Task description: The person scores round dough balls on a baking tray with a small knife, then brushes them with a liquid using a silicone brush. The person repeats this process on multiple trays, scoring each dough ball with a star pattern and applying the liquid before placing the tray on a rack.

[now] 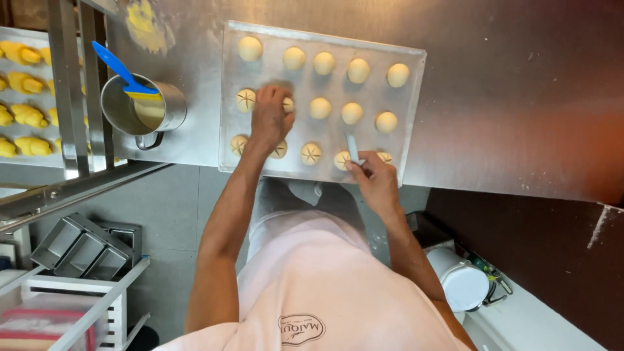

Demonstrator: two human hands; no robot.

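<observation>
A metal baking tray lies on the steel table, holding three rows of round pale dough balls. Several balls in the near row and one at the left of the middle row bear star-shaped cuts. My left hand rests fingers down on a middle-row ball, covering most of it. My right hand grips a small blade at the tray's near edge, its tip by a scored ball. An uncut top row stretches along the far edge of the tray.
A steel mug with a blue-handled brush stands left of the tray. A rack at far left holds yellow shaped pastries. Loaf tins sit on a lower shelf. A white lidded tub stands at lower right.
</observation>
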